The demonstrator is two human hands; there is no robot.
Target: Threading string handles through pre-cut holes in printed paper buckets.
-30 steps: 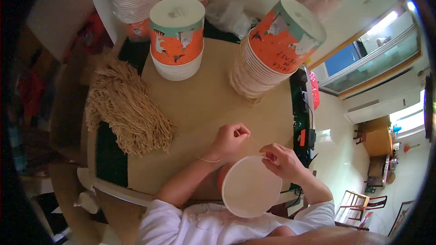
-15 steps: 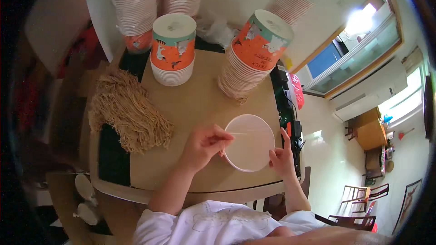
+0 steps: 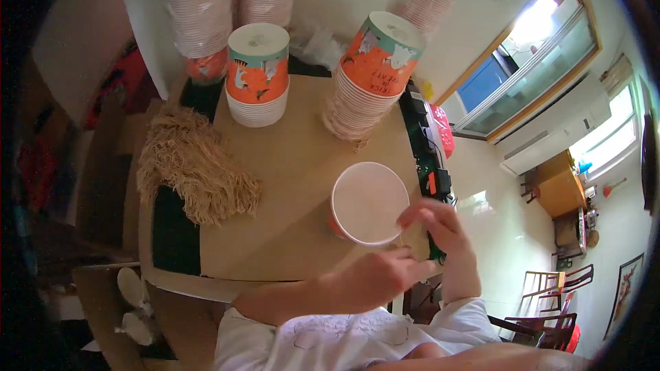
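The paper cup [image 3: 369, 203] is standing on the right part of the tan counter [image 3: 289, 165], and its round white lid is hiding nearly all of its orange wall. The right hand [image 3: 440, 223] is touching the lid's right rim with blurred fingers slightly apart; whether they are pinching anything is hard to tell. The left hand [image 3: 381, 276] is curling loosely just below the cup, its fingertips hidden, so its grip cannot be made out. A fibrous, tangled heap of tan raffia [image 3: 196, 168] is lying at the left. Two ribbed stacks of orange cups [image 3: 258, 72] [image 3: 371, 72] are standing behind, each showing a smooth white base. Taller stacks [image 3: 227, 0] are being cut off by the top edge.
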